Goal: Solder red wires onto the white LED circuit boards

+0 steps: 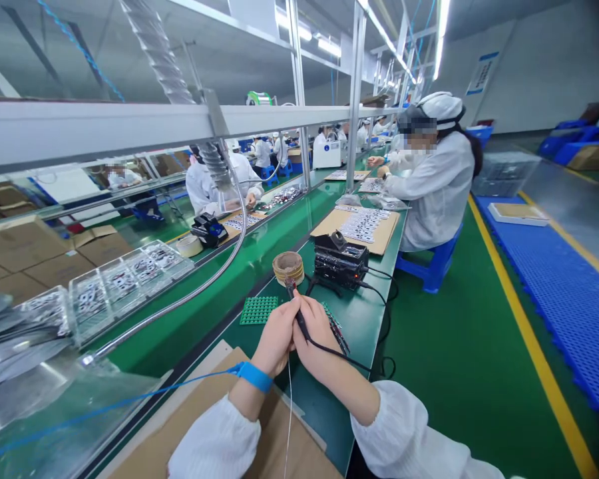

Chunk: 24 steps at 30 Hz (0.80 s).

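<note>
My right hand is closed round the handle of a soldering iron, whose front end reaches into a round, tape-wrapped pot. Pressed against it, my left hand is closed too, with a thin solder wire hanging down from it. A blue wrist strap with a cord circles my left wrist. Just left of my hands lies a green circuit board panel. Partly hidden behind my right hand are small dark parts with leads. The black soldering station stands beyond, right of the pot.
A brown board lies nearest me. Farther along, a cardboard sheet bears rows of small parts. A co-worker sits at the right edge. Left are a flexible metal hose and a clear divided tray; a beam crosses above.
</note>
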Motion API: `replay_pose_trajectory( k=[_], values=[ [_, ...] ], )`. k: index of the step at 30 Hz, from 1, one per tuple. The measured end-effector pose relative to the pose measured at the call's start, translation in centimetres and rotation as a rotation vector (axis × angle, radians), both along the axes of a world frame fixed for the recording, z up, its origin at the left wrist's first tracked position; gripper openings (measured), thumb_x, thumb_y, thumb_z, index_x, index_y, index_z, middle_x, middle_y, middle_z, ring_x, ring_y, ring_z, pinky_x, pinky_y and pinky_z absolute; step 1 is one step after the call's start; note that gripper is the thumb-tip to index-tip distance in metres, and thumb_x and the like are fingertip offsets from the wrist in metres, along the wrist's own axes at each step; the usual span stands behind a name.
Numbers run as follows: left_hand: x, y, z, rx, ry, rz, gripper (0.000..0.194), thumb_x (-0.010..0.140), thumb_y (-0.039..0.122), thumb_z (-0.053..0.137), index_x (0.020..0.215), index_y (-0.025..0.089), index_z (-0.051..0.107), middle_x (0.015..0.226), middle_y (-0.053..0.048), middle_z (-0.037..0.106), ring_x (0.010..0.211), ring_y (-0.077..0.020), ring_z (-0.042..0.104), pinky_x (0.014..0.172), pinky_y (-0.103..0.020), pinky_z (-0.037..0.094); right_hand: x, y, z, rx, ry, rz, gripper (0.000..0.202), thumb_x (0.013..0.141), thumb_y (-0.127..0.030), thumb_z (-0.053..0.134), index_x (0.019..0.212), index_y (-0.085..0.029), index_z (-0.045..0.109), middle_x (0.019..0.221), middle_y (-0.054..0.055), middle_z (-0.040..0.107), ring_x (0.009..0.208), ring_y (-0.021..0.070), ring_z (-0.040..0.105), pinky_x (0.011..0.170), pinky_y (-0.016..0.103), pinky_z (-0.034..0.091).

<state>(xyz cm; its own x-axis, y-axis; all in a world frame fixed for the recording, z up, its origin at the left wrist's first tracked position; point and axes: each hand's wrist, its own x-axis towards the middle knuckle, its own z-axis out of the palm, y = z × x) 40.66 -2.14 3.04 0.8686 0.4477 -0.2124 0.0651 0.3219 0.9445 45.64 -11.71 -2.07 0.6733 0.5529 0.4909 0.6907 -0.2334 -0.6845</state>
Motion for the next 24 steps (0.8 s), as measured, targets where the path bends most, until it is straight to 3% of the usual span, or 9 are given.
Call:
replay_pose_trajectory(
  k=[4,7,8,10,12,14,16,21,24],
  values=[
    [1.4,1.7,-0.5,0.020,-0.046,0.074,0.066,0.075,0.078,0.085,0.081,0.021,0.052,0.067,0.008,0.047,0.048,-0.0035,0.035,0.039,-0.016,0.022,-2.5,-4.1,-0.7,-0.059,-0.028,0.083,0.063,0.108,-0.040,0.063,0.166,-0.020,0.054,0.169,0.022,0.054,0.159,0.0393,0.051,0.127,0.062,0.051],
    [2.0,2.9,-1.4,0.004,-0.022,0.028,0.064,0.076,0.076,0.085,0.081,0.022,0.051,0.064,0.011,0.041,0.044,-0.0031,0.027,0.037,-0.016,0.016,-2.8,-9.1,0.2,-0.049,-0.043,0.350,0.026,0.111,-0.031,0.057,0.116,-0.026,0.082,0.116,0.009,0.083,0.106,0.0227,0.080,0.097,0.035,0.066],
    [2.0,3.2,-1.8,-0.004,-0.016,0.012,0.064,0.076,0.076,0.085,0.081,0.022,0.050,0.063,0.011,0.040,0.044,-0.0031,0.027,0.037,-0.016,0.017,-2.0,-10.5,1.0,-0.054,-0.005,0.358,0.033,0.114,-0.031,0.052,0.097,-0.026,0.080,0.095,0.005,0.081,0.087,0.0180,0.078,0.084,0.028,0.064],
    [1.9,3.5,-2.6,-0.021,-0.007,-0.012,0.065,0.075,0.077,0.085,0.080,0.022,0.049,0.062,0.011,0.039,0.043,-0.0029,0.027,0.038,-0.016,0.019,1.1,-11.8,2.7,-0.168,0.009,0.128,0.043,0.117,-0.034,0.044,0.089,-0.025,0.074,0.087,0.004,0.078,0.081,0.0180,0.076,0.078,0.028,0.062],
    [1.6,3.8,-3.4,-0.030,-0.003,-0.030,0.065,0.075,0.077,0.085,0.080,0.022,0.050,0.062,0.012,0.039,0.044,-0.0026,0.028,0.039,-0.016,0.019,5.1,-10.9,4.0,-0.454,-0.061,-0.143,0.035,0.116,-0.033,0.044,0.103,-0.024,0.075,0.103,0.007,0.080,0.094,0.0215,0.077,0.084,0.031,0.063],
    [1.4,3.9,-4.1,-0.035,-0.002,-0.049,0.066,0.075,0.077,0.085,0.079,0.022,0.050,0.063,0.012,0.039,0.044,-0.0026,0.029,0.040,-0.016,0.019,8.4,-8.4,4.3,-0.560,-0.072,-0.198,0.024,0.112,-0.034,0.058,0.118,-0.019,0.076,0.120,0.014,0.079,0.113,0.0290,0.075,0.100,0.039,0.061],
    [1.3,4.0,-4.8,-0.042,-0.005,-0.065,0.067,0.075,0.078,0.085,0.079,0.022,0.049,0.062,0.012,0.038,0.044,-0.0028,0.028,0.040,-0.016,0.018,10.0,-5.2,3.6,-0.646,-0.087,-0.238,0.036,0.108,-0.041,0.067,0.128,-0.012,0.073,0.127,0.022,0.075,0.121,0.0375,0.071,0.105,0.048,0.059],
    [1.3,4.1,-6.0,-0.066,-0.024,-0.075,0.068,0.077,0.081,0.084,0.080,0.022,0.048,0.063,0.011,0.038,0.046,-0.0038,0.028,0.042,-0.017,0.019,9.0,0.4,1.2,-0.812,-0.124,-0.341,0.078,0.106,-0.071,0.061,0.145,-0.003,0.063,0.133,0.033,0.067,0.123,0.0458,0.065,0.096,0.054,0.059],
    [1.4,4.1,-6.4,-0.079,-0.022,-0.082,0.069,0.078,0.081,0.083,0.079,0.022,0.049,0.063,0.011,0.038,0.046,-0.0041,0.029,0.042,-0.017,0.019,8.5,1.7,1.0,-0.878,-0.124,-0.382,0.085,0.101,-0.071,0.070,0.148,-0.001,0.059,0.133,0.034,0.066,0.123,0.0456,0.064,0.095,0.054,0.059]
  ],
)
